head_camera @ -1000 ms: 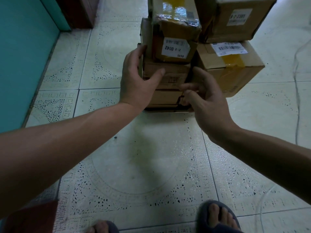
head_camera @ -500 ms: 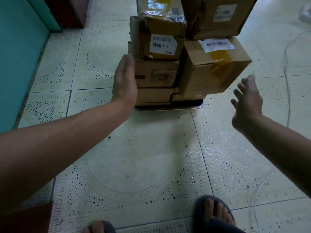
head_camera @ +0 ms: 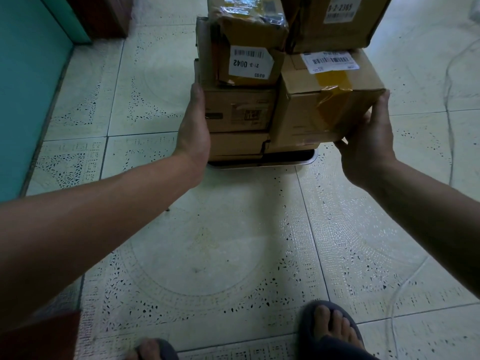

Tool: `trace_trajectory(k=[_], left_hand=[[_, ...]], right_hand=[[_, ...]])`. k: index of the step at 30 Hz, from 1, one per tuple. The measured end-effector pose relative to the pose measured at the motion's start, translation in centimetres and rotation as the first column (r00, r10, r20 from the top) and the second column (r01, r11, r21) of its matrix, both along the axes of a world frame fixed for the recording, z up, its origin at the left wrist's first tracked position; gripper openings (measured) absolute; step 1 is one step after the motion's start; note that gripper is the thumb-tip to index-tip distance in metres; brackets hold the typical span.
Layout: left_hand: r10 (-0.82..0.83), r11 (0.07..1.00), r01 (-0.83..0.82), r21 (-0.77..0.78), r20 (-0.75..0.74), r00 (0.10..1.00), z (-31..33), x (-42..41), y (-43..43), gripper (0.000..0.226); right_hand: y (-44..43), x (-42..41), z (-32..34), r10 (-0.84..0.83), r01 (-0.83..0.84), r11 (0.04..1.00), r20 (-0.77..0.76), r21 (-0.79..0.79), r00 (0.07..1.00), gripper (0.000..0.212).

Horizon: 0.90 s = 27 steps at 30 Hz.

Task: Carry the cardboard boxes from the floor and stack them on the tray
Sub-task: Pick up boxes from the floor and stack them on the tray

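Left hand (head_camera: 194,126), right hand (head_camera: 368,141) against boxes (head_camera: 241,110)

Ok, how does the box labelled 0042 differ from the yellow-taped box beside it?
The 0042 box carries its label on the front face, upside down; the yellow-taped box has its label on top. The 0042 box looks crumpled with clear wrap on top; the yellow-taped box has squarer edges. The right hand touches the yellow-taped box, not the 0042 box. Both are brown cardboard, in the stack on the tray.
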<state>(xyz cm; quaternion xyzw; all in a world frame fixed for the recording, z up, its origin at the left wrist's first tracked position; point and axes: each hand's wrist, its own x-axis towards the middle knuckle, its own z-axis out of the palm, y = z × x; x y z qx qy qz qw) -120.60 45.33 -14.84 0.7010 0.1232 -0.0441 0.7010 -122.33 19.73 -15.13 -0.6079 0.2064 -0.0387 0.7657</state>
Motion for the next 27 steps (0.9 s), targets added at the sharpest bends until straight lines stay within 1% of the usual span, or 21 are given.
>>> trace_trajectory(k=[3, 6, 10, 13, 16, 18, 19, 21, 23, 24, 25, 27], left_hand=[[0.005, 1.0, -0.005, -0.018, 0.0, 1.0, -0.1, 0.1, 0.0, 0.073], [0.005, 1.0, -0.005, -0.012, -0.021, 1.0, 0.1, 0.0, -0.1, 0.077], [0.023, 0.999, -0.023, -0.048, -0.013, 1.0, 0.0, 0.0, -0.1, 0.063], [0.076, 0.996, -0.076, -0.038, 0.008, 0.997, -0.4, 0.1, 0.3, 0.061], [0.174, 0.985, -0.174, -0.009, 0.023, 0.984, -1.1, -0.4, 0.3, 0.056], [0.235, 0.972, -0.235, 0.004, 0.005, 0.972, -1.1, -1.1, 0.0, 0.054], [0.26, 0.966, -0.26, 0.002, -0.028, 0.965, -0.9, -1.5, -0.1, 0.053], [0.29, 0.957, -0.292, -0.002, -0.081, 0.953, 0.0, -2.3, -0.1, 0.05], [0.302, 0.953, -0.301, 0.025, -0.116, 0.946, 1.2, -3.5, 0.0, 0.049], [0.314, 0.949, -0.313, 0.033, -0.136, 0.94, 2.2, -3.9, 0.1, 0.048], [0.333, 0.943, -0.329, 0.054, -0.196, 0.922, 4.6, -4.8, 0.2, 0.048], [0.347, 0.938, -0.337, 0.083, -0.256, 0.902, 8.1, -7.1, 0.1, 0.047]], right_hand=[[-0.2, 0.0, 0.1, -0.016, 0.016, 1.0, 0.008, -0.012, 1.0, 0.069], [0.0, 0.0, -0.1, -0.015, 0.015, 1.0, 0.005, -0.007, 1.0, 0.069], [-0.2, -0.3, -0.1, -0.04, 0.04, 0.999, -0.008, -0.026, 0.999, 0.068], [-0.3, -0.5, -0.2, -0.059, 0.058, 0.998, -0.016, -0.039, 0.998, 0.059], [-0.3, -0.8, -0.5, -0.112, 0.111, 0.994, -0.038, -0.025, 0.993, 0.065], [-0.3, -1.2, -0.3, -0.16, 0.158, 0.987, -0.097, -0.029, 0.982, 0.063], [-0.5, -1.6, -0.1, -0.177, 0.173, 0.984, -0.137, -0.043, 0.975, 0.061], [-0.5, -3.1, 0.5, -0.213, 0.208, 0.977, -0.217, -0.049, 0.953, 0.06], [-0.3, -5.0, 1.2, -0.234, 0.225, 0.972, -0.287, -0.066, 0.929, 0.061], [0.0, -5.6, 2.2, -0.23, 0.221, 0.973, -0.317, -0.065, 0.92, 0.06], [0.1, -6.3, 4.4, -0.231, 0.224, 0.973, -0.38, -0.062, 0.896, 0.059], [0.7, -7.6, 7.9, -0.218, 0.209, 0.975, -0.431, -0.069, 0.875, 0.058]])
